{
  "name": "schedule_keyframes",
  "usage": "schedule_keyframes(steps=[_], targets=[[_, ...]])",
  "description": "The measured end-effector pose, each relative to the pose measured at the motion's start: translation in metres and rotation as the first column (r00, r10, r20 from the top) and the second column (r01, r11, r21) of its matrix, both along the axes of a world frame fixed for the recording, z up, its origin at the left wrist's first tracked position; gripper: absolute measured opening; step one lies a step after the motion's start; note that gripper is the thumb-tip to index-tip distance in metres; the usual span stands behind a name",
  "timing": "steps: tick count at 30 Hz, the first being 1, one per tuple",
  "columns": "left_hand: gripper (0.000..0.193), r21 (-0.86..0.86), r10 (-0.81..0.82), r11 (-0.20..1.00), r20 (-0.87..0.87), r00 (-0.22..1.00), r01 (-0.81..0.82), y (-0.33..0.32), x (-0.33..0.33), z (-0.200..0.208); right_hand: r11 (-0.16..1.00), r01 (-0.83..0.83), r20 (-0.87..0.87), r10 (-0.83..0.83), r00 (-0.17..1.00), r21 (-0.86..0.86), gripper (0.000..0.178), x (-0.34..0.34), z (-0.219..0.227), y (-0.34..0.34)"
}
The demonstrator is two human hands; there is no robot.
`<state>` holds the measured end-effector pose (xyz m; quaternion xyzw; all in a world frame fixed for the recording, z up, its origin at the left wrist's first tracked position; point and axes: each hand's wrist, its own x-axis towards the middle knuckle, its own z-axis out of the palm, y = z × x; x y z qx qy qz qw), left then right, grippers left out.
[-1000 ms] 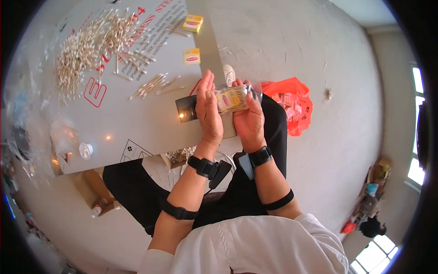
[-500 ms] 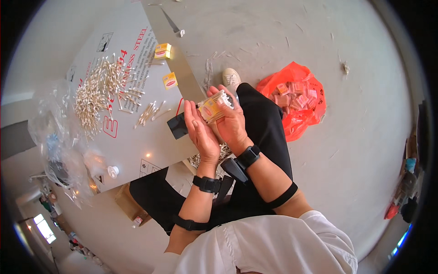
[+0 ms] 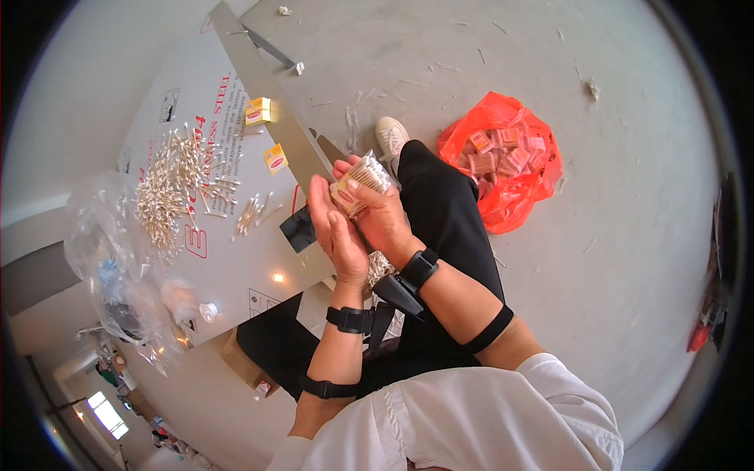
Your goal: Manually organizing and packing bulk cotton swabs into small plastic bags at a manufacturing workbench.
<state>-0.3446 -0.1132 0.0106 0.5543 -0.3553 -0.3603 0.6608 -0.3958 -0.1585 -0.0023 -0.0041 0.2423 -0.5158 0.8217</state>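
Observation:
A clear pack of cotton swabs point(image 3: 372, 177) with a yellow label rests in my right hand point(image 3: 390, 226), whose thumb presses on its upper face. White swab tips show at the pack's far right end. Against the pack's left end lies my left hand point(image 3: 342, 239), its fingers stretched out and palm turned toward the pack. The pack hides part of the right fingers. Left of my hands, a small bunch of loose swabs point(image 3: 251, 215) and a large heap of swabs point(image 3: 159, 202) lie on the table point(image 3: 236, 271). A yellow label card point(image 3: 276, 158) and a yellow stack of cards point(image 3: 258, 111) sit near its edge.
A red plastic bag point(image 3: 514, 213) holding several pinkish packs point(image 3: 512, 162) stands on the floor at right. Clear plastic bags point(image 3: 98, 228) and a white cap-like piece point(image 3: 208, 312) are at the table's left. Below my hands are more swabs point(image 3: 380, 271); a cardboard box point(image 3: 245, 366) sits under the table.
The pack has tilted in my right hand, so more of its swab sticks show. Both hands have shifted slightly left, and the whole view has turned a little.

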Motion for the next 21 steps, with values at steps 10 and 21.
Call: schedule_keyframes(steps=[10,21], targets=[[0.069,0.097,0.079,0.994,-0.277,0.958,-0.054,0.033,-0.009,0.0,0.997,0.056,-0.052,-0.053,0.997,0.06,0.041,-0.002,-0.008,-0.006],[0.071,0.14,0.085,0.99,-0.407,0.91,-0.03,0.018,0.021,0.007,0.996,0.06,0.005,-0.061,0.998,0.066,0.034,-0.001,-0.011,-0.003]])
